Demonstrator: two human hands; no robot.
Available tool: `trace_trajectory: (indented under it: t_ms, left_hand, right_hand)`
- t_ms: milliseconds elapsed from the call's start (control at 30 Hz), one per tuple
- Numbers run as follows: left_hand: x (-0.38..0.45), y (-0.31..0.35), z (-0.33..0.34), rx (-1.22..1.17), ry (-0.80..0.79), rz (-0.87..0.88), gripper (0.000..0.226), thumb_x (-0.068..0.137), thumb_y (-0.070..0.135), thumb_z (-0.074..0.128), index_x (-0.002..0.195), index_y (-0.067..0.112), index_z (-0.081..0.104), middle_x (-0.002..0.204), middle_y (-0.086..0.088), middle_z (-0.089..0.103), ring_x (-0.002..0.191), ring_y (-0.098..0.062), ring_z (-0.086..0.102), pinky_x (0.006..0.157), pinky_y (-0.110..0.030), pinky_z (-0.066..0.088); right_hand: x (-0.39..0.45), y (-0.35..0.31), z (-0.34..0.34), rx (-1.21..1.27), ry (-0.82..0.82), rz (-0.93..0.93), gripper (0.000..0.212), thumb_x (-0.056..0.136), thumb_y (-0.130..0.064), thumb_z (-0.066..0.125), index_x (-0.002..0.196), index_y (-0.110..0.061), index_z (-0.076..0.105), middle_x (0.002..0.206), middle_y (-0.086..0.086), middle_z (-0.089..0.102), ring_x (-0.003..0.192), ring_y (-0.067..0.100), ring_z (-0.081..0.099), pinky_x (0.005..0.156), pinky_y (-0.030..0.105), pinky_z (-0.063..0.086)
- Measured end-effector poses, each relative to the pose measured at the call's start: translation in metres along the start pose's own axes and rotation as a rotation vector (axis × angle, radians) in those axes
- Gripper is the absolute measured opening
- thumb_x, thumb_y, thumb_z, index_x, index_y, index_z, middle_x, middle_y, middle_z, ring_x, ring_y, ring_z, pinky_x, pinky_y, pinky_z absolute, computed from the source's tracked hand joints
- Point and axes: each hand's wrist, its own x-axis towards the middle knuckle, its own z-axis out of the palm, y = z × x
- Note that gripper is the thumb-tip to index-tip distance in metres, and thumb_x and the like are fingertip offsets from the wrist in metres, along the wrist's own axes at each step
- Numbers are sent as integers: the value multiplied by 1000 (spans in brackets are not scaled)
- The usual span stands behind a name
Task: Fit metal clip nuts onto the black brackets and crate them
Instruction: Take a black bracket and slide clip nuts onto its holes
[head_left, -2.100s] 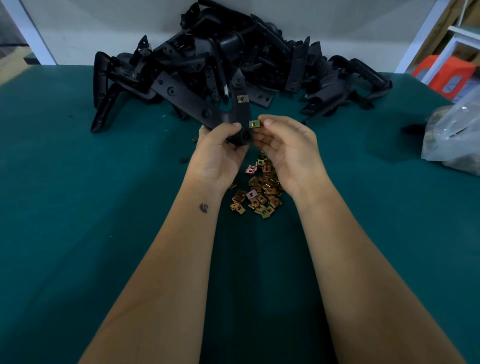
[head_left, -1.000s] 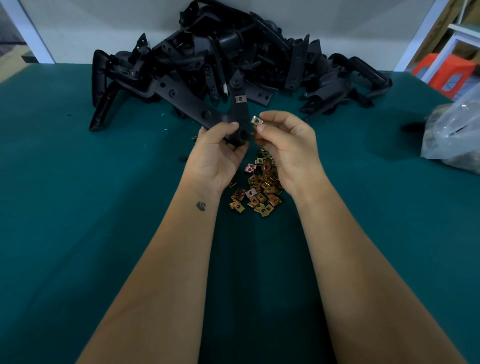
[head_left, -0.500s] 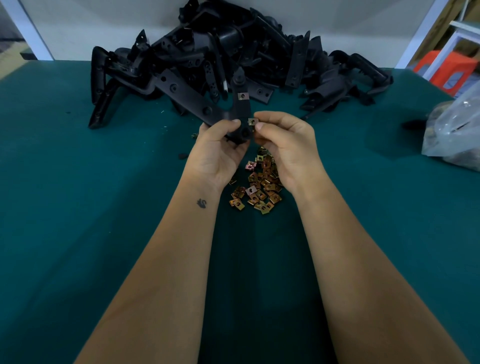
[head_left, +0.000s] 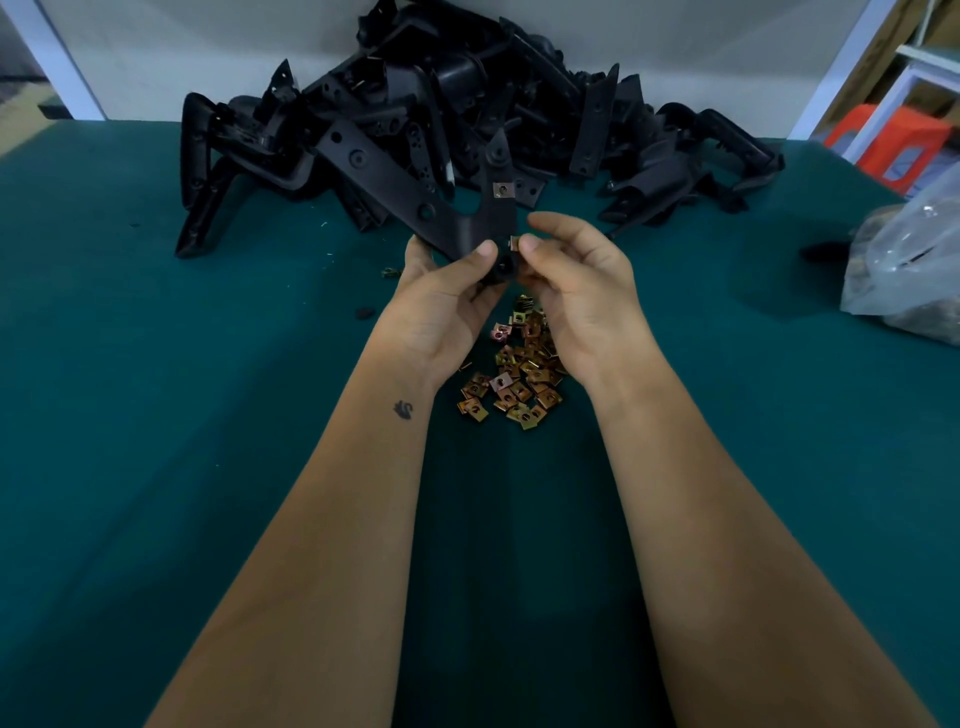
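Black bracket (head_left: 447, 218) gripped by left hand (head_left: 441, 306), right hand (head_left: 582, 291) pinching one clip nut (head_left: 514, 242)

A dark green worktop (head_left: 156, 415) carries everything. Directly beneath and just nearer than the grip lies a loose heap of brass-coloured clip nuts (head_left: 514, 374). Beyond the grip, against the far edge, sits a big tangled pile of black brackets (head_left: 467, 93). Well off to the grip's right rests a clear plastic bag (head_left: 904, 270). A small black scrap (head_left: 364, 313) lies just left of the grip.
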Motion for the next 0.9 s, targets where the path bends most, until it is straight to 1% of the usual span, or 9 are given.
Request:
trace_trajectory:
  t_ms: [67, 100, 200, 267, 333, 533, 667, 767, 900]
  left_hand:
    - [-1, -1, -1, 29, -20, -3, 47, 95, -7, 52, 134, 16, 40, 121, -10, 63, 107, -21, 65, 95, -32, 53]
    - [-1, 0, -1, 36, -33, -8, 47, 95, -7, 52, 134, 16, 40, 120, -10, 64, 107, -21, 65, 94, -32, 54]
    - [-3, 1, -1, 26, -63, -30, 44, 95, -7, 52, 132, 16, 42, 112, -7, 68, 100, -18, 68, 85, -29, 56]
    - [-4, 2, -1, 30, -67, -41, 42, 95, -7, 52, 129, 16, 42, 110, -6, 68, 98, -17, 69, 81, -27, 56]
    - [-4, 2, 0, 52, -65, -50, 40, 96, -7, 51, 128, 15, 42, 111, -6, 68, 99, -17, 68, 80, -27, 56]
    - [-5, -1, 1, 83, -59, -51, 38, 96, -6, 52, 126, 15, 41, 112, -6, 66, 103, -19, 66, 85, -28, 56]
    - [-5, -1, 1, 91, -56, -55, 44, 96, -5, 53, 132, 15, 40, 112, -5, 67, 102, -18, 67, 85, -29, 57]
    - [-4, -1, 1, 67, -42, -64, 45, 96, -4, 54, 135, 14, 41, 113, -6, 67, 101, -19, 67, 87, -31, 56]
    - [-1, 1, 0, -11, -22, -77, 34, 96, 0, 54, 128, 12, 46, 108, -8, 69, 93, -19, 69, 79, -28, 56]
  right_hand:
    - [0, 0, -1, -14, -13, 1, 19, 88, 6, 63, 99, -9, 65, 73, 3, 56, 78, 15, 60, 83, 28, 52]
    - [0, 1, -1, -3, -21, 6, 20, 88, 7, 63, 100, -9, 64, 70, 1, 55, 76, 14, 60, 83, 26, 52]
    - [1, 1, -1, 30, -46, 14, 21, 88, 9, 61, 101, -8, 63, 63, -3, 56, 71, 10, 61, 78, 23, 53]
    - [1, 1, -2, 30, -55, 14, 21, 88, 9, 61, 100, -8, 63, 61, -5, 57, 69, 9, 61, 77, 22, 53]
    - [1, 0, -3, 26, -64, 12, 21, 88, 9, 60, 99, -8, 62, 61, -5, 59, 68, 8, 63, 76, 23, 53]
    - [0, -2, -3, -5, -61, 9, 20, 88, 9, 60, 99, -8, 63, 66, 0, 57, 70, 10, 62, 78, 25, 53]
    - [-2, -3, -3, -31, -61, 7, 20, 88, 8, 61, 100, -9, 63, 62, -4, 58, 69, 9, 62, 79, 26, 53]
    - [-2, -4, -3, -36, -65, 9, 19, 89, 5, 62, 101, -10, 64, 64, -5, 61, 73, 9, 64, 80, 26, 53]
    - [-2, -5, 0, -69, -56, -5, 15, 90, -1, 65, 100, -12, 64, 75, -3, 67, 81, 13, 64, 78, 28, 52]
